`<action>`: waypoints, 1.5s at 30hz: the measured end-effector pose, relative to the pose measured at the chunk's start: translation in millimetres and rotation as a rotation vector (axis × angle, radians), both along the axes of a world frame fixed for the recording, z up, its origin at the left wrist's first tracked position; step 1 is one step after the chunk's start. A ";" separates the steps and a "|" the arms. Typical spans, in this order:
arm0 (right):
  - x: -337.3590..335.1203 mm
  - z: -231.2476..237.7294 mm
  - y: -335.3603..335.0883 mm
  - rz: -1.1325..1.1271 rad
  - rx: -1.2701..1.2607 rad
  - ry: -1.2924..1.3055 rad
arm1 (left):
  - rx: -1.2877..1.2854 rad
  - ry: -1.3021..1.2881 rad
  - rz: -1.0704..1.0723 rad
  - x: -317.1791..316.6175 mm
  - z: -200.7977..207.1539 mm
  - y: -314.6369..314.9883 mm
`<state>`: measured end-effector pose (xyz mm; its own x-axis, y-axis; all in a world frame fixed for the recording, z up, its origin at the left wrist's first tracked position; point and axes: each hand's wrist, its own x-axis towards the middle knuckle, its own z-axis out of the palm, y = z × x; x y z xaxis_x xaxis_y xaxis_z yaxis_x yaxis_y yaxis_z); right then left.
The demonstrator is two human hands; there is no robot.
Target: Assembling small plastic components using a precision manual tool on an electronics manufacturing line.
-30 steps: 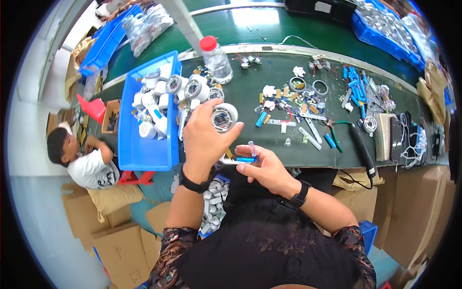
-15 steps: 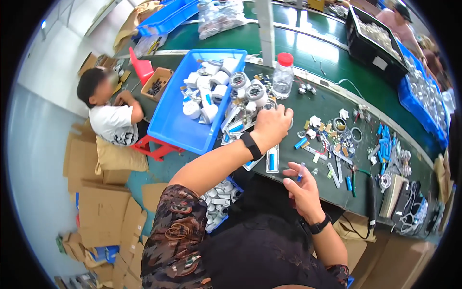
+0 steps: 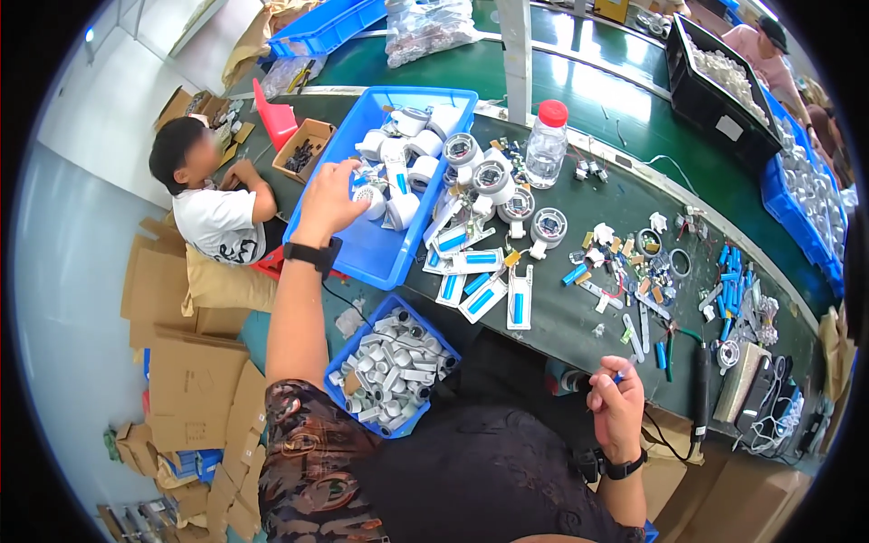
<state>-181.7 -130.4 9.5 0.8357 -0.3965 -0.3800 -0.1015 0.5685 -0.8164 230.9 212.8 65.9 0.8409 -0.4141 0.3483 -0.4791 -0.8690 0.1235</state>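
Note:
My left hand (image 3: pixel 333 204) reaches over the blue tray (image 3: pixel 308 237) at the left of the bench. Its thumb and fingers are apart, beside a white round housing (image 3: pixel 369 201) with a dotted face; no firm hold shows. More white housings lie in the tray. My right hand (image 3: pixel 617 409), low in front of the bench edge, pinches a small blue thing (image 3: pixel 618 378) mostly hidden by the fingers. Between the hands, several white round units with ring faces, such as this one (image 3: pixel 549 226), lie wired to flat strips with blue cells (image 3: pixel 518 299).
A lower blue crate (image 3: pixel 337 395) holds small white parts. A red-capped bottle (image 3: pixel 547 145) stands at the bench's back. Loose electronic parts, blue cells (image 3: pixel 727 271) and a black-handled tool (image 3: pixel 699 380) lie right. A person (image 3: pixel 213 199) sits left; another (image 3: pixel 765 59) is far right.
My left hand has moved left from the ring-faced units on the bench to the blue tray. My right hand has dropped lower and slightly right, its fingers more curled around the small blue thing.

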 end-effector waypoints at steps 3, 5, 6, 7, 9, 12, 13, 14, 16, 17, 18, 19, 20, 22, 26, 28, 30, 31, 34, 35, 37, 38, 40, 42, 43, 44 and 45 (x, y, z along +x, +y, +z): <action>2.5 -2.8 3.3 0.038 -0.005 -0.010 | 0.064 0.015 -0.192 22.7 -21.3 7.5; 5.7 -0.5 6.1 0.039 -0.016 -0.017 | 0.085 0.048 -0.325 27.5 -22.0 -3.4; 4.2 0.8 7.9 0.049 -0.024 -0.019 | 0.111 0.061 -0.316 29.8 -20.7 -8.9; 2.0 1.6 9.4 0.047 -0.028 -0.019 | 0.108 0.060 -0.319 30.0 -19.2 -9.5; -0.7 0.4 10.2 0.071 -0.038 -0.017 | 0.208 0.014 -0.338 32.1 -17.7 -14.0; -5.8 -1.1 9.8 0.041 -0.034 0.016 | 0.102 -0.024 -0.369 29.0 -11.8 -15.9; -8.3 -1.5 10.1 0.035 -0.033 0.017 | 0.052 0.001 -0.350 25.2 -7.8 -15.8; -10.8 -2.4 9.7 0.028 -0.029 0.022 | 0.044 0.020 -0.354 21.1 -3.7 -15.2; -11.7 -2.8 9.5 0.026 -0.023 0.024 | 0.000 0.010 -0.353 13.0 1.4 -11.5; -11.4 -2.5 10.4 0.034 -0.020 0.030 | -0.046 0.002 -0.352 8.4 3.8 -8.9; -9.9 -2.4 10.4 0.039 -0.019 0.035 | -0.044 0.000 -0.354 3.8 7.4 -9.3; -8.8 -2.1 10.7 0.038 -0.016 0.034 | -0.154 0.015 -0.332 -1.9 11.4 -9.1; -7.9 -1.3 11.2 0.060 -0.022 0.027 | -0.263 0.031 -0.309 -8.3 16.3 -8.6; -4.1 0.5 11.6 0.080 -0.020 0.019 | -0.327 0.082 -0.285 -21.4 35.3 -10.8; 5.6 8.6 15.6 0.136 -0.057 0.011 | -0.714 0.324 -0.272 -58.0 64.7 -31.0; 10.0 13.3 18.4 0.172 -0.075 -0.007 | -0.940 0.500 -0.283 -84.9 80.0 -48.8; 16.7 17.0 21.4 0.161 -0.087 -0.032 | -1.061 0.627 -0.321 -107.6 75.8 -72.0; 21.1 19.6 23.1 0.185 -0.103 -0.069 | -1.191 0.728 -0.327 -121.1 72.5 -79.3; 38.3 19.8 27.1 0.158 -0.130 -0.142 | -1.391 1.036 -0.373 -162.1 51.2 -107.9; 44.8 21.4 27.4 0.131 -0.162 -0.105 | -1.434 1.123 -0.404 -174.4 41.3 -118.3; 55.0 14.3 23.2 0.071 0.086 -0.160 | -1.507 1.253 -0.510 -197.4 26.0 -139.6; 56.6 10.7 20.1 0.093 0.190 -0.181 | -1.518 1.310 -0.529 -208.0 17.2 -148.8; 53.3 -0.6 14.2 0.078 0.349 -0.271 | -1.446 1.436 -0.570 -227.2 5.1 -169.3; 47.9 2.6 5.2 0.077 0.373 -0.285 | -1.322 1.477 -0.583 -245.7 -0.6 -183.1; 43.7 -0.4 0.0 0.044 0.371 -0.285 | -1.264 1.519 -0.662 -249.4 -7.8 -184.8; 40.0 -5.1 -5.1 0.007 0.322 -0.296 | -1.244 1.531 -0.674 -254.9 -9.5 -187.7; 37.8 -6.9 -9.0 -0.026 0.275 -0.307 | -1.225 1.541 -0.685 -258.9 -10.9 -189.0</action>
<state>-143.9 -139.4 2.5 0.9176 -0.3376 -0.2098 0.1403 0.7689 -0.6237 -28.0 23.9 55.0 0.4947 -0.8675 -0.0524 0.4182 0.1847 0.8894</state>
